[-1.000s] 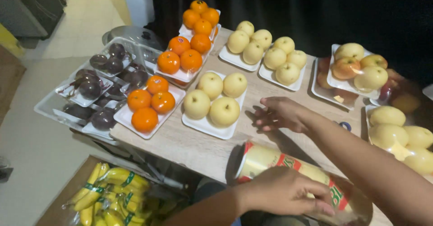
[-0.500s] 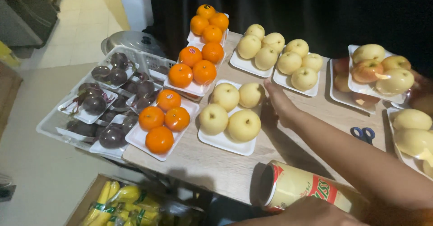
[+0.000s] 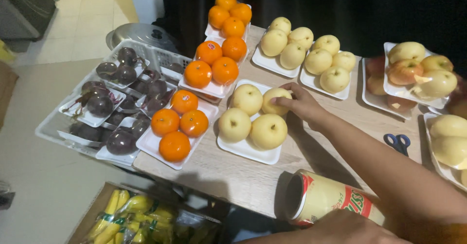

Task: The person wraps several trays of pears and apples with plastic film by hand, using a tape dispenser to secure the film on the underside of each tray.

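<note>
Fingers [image 3: 287,95] of the right hand [image 3: 304,104] curl around a pale yellow pear [image 3: 273,101], clamped on its upper right side; that pear sits at the back right of a white foam tray [image 3: 249,150] with three more pears, all touching, on the wooden table [image 3: 243,180]. Left hand [image 3: 348,228] lies at the bottom edge, resting on a yellow and red roll of wrap [image 3: 327,199] lying on its side near the table's front edge; only its back shows, so cannot tell how its fingers stand. Left of the pear tray, a tray of four oranges [image 3: 176,127], more orange trays behind. Trays of dark purple fruit [image 3: 113,103] sit in a white basket at far left. More pear trays behind, apples [image 3: 413,71] at right. Blue scissors [image 3: 399,143] lie just beyond the right forearm. Bananas [image 3: 131,215] in a box below the table.
</note>
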